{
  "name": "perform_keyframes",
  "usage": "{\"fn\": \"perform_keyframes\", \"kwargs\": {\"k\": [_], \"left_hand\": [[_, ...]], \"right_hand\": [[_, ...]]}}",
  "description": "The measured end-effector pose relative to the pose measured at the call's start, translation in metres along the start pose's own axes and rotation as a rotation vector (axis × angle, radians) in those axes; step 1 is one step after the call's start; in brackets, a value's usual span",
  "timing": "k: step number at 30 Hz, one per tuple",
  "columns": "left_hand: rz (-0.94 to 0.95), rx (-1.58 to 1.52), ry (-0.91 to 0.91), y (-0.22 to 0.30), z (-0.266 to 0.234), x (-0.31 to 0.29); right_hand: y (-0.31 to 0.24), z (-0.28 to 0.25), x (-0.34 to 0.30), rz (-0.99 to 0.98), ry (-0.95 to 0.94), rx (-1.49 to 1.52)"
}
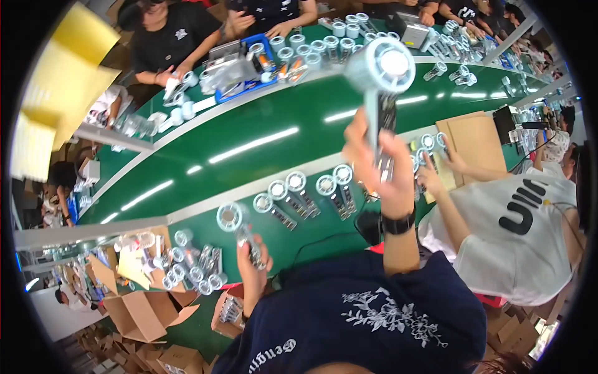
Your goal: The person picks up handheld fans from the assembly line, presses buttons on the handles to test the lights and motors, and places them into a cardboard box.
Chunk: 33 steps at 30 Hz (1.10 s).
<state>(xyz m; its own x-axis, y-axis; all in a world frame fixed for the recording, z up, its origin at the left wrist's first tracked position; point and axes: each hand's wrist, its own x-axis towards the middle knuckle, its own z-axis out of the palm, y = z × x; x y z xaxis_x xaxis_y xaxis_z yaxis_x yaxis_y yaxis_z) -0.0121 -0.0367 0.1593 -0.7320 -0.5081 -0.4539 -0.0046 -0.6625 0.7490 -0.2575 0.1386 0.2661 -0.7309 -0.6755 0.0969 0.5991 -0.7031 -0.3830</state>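
Raised over the green conveyor, my right hand (381, 159) is closed round the handle of a pale blue handheld fan (372, 115). Its round head points up, and the handle side shows dark inner parts. Low on the left, my left hand (254, 265) grips a second handheld fan (230, 216) by its handle, head upward. Between the two hands, several similar fans (278, 189) lie in a row on the green bench, their handles showing circuit parts. A dark watch (398, 223) is on my right wrist.
More fans (196, 274) are heaped at the left beside an opened cardboard box (140, 315). A co-worker in a white shirt (507, 230) handles fans at my right. Across the green belt (249, 131), other people work near a blue tray (249, 87) and many fans.
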Motion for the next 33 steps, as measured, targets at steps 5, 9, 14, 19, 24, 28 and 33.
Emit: {"fn": "perform_keyframes", "kwargs": {"k": [5, 9, 14, 19, 24, 28, 33], "left_hand": [[-0.093, -0.273, -0.195, 0.033, -0.007, 0.0], [0.012, -0.277, -0.523, 0.039, -0.022, -0.014], [0.148, -0.176, -0.483, 0.063, 0.006, -0.033], [0.122, -0.098, -0.468, 0.062, 0.0, -0.034], [0.106, -0.052, -0.629, 0.06, -0.003, -0.03], [0.057, -0.043, -0.686, 0.057, 0.003, -0.033], [0.105, 0.033, -0.698, 0.053, 0.01, -0.04]], "right_hand": [[0.078, 0.062, -0.071, 0.471, -0.187, -0.203], [0.118, 0.076, -0.105, 0.542, -0.119, -0.146], [0.156, 0.062, -0.118, 0.431, 0.042, -0.169], [0.165, 0.057, -0.123, 0.452, 0.104, -0.224], [0.179, 0.046, -0.127, 0.316, 0.054, -0.248], [0.184, 0.039, -0.129, 0.238, 0.049, -0.32], [0.183, 0.035, -0.136, 0.168, 0.019, -0.32]]}}
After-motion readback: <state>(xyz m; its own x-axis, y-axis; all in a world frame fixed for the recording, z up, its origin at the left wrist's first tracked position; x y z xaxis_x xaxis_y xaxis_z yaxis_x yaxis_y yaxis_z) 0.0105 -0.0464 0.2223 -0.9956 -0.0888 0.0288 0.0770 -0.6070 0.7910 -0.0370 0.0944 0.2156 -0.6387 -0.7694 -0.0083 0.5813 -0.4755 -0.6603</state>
